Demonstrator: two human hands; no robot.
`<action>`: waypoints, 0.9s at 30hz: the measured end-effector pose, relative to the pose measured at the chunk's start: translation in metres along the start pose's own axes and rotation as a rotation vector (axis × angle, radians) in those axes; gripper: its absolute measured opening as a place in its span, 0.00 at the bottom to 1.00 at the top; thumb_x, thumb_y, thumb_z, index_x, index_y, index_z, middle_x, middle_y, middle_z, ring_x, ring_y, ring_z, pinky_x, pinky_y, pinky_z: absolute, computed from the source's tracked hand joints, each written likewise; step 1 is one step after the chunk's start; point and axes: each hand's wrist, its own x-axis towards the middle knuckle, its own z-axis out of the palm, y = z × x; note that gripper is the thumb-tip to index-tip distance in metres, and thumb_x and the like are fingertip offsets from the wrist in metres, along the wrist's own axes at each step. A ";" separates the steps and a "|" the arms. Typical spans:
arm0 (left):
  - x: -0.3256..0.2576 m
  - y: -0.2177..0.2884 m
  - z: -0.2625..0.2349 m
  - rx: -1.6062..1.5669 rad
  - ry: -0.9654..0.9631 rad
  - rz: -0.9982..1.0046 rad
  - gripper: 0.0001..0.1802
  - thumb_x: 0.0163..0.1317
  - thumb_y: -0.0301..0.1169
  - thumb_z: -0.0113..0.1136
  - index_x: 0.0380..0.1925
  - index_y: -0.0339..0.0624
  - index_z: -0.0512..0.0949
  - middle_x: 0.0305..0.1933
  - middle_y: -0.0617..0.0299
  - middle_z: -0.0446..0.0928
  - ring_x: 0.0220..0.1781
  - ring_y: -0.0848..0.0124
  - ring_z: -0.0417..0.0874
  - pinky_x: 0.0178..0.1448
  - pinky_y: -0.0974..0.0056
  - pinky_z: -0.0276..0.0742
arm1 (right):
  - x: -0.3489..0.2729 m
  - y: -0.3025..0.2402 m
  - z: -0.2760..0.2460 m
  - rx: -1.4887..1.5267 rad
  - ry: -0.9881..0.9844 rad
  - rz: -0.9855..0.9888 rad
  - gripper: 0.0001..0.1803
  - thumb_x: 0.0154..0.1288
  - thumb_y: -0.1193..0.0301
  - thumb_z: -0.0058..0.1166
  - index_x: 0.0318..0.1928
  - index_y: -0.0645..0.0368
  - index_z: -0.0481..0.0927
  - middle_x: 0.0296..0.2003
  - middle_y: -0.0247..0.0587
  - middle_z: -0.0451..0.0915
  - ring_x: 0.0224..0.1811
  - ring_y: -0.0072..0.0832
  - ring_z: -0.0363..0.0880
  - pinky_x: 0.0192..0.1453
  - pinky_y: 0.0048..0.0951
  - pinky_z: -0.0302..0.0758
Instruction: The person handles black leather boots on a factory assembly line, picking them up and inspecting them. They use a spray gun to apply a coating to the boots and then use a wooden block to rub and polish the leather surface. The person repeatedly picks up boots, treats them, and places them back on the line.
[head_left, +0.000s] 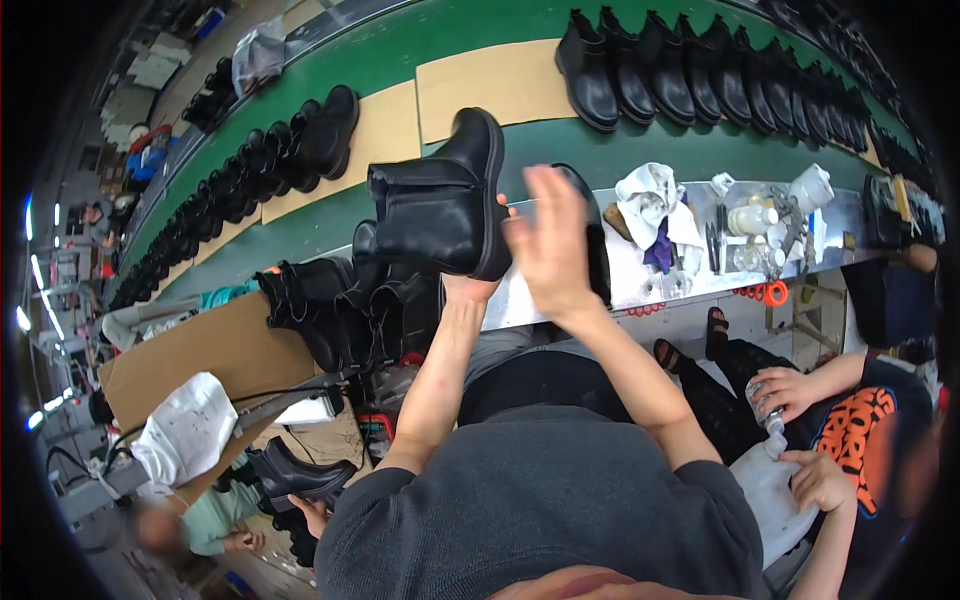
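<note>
A black ankle boot (430,215) is held up on its side over the bench, its toe toward the far side and its sole facing right. My left hand (474,288) grips it from below at the sole side; the boot hides most of those fingers. Close to the right of the sole, my right hand (548,240) is raised with fingers stretched out, slightly blurred and holding nothing. Partly hidden behind that hand, another black boot (597,245) rests on the metal bench (640,285).
Black boots (690,70) line the green conveyor (385,55) on cardboard sheets (490,85). More boots (325,305) crowd the bench's left. Rags (650,200) and bottles (752,220) lie right. A co-worker (860,440) at lower right handles a bottle and a white jug (770,495).
</note>
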 end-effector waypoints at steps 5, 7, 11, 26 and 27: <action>0.000 -0.006 0.001 0.318 0.105 0.076 0.25 0.69 0.48 0.43 0.56 0.44 0.70 0.55 0.55 0.75 0.55 0.61 0.77 0.60 0.54 0.74 | -0.004 -0.013 0.036 0.102 -0.154 0.250 0.32 0.72 0.54 0.39 0.62 0.72 0.61 0.60 0.67 0.62 0.62 0.58 0.63 0.64 0.47 0.62; 0.001 0.005 -0.001 0.375 0.212 0.004 0.26 0.70 0.49 0.41 0.57 0.43 0.69 0.55 0.57 0.75 0.56 0.62 0.77 0.60 0.55 0.74 | -0.005 0.002 0.029 0.329 -0.121 0.374 0.34 0.72 0.51 0.35 0.59 0.75 0.62 0.57 0.71 0.64 0.58 0.62 0.66 0.61 0.48 0.64; -0.023 -0.003 0.030 1.001 0.430 -0.060 0.38 0.66 0.64 0.34 0.60 0.46 0.67 0.59 0.57 0.71 0.60 0.62 0.73 0.60 0.50 0.69 | -0.017 0.033 0.030 0.475 -0.241 0.866 0.31 0.74 0.52 0.34 0.54 0.73 0.69 0.48 0.66 0.75 0.55 0.55 0.72 0.58 0.44 0.67; -0.043 0.022 0.031 0.765 0.297 0.410 0.15 0.63 0.31 0.56 0.47 0.33 0.73 0.44 0.56 0.78 0.42 0.67 0.83 0.44 0.62 0.83 | -0.023 0.021 0.030 0.909 -0.204 0.586 0.32 0.45 0.72 0.72 0.52 0.66 0.73 0.43 0.40 0.76 0.49 0.27 0.76 0.53 0.27 0.74; -0.043 0.020 0.035 0.757 0.267 0.417 0.15 0.63 0.30 0.56 0.47 0.33 0.73 0.44 0.56 0.78 0.42 0.68 0.83 0.45 0.62 0.83 | -0.016 0.024 0.028 1.004 -0.202 0.633 0.29 0.46 0.72 0.72 0.50 0.65 0.75 0.41 0.38 0.77 0.46 0.26 0.78 0.52 0.26 0.75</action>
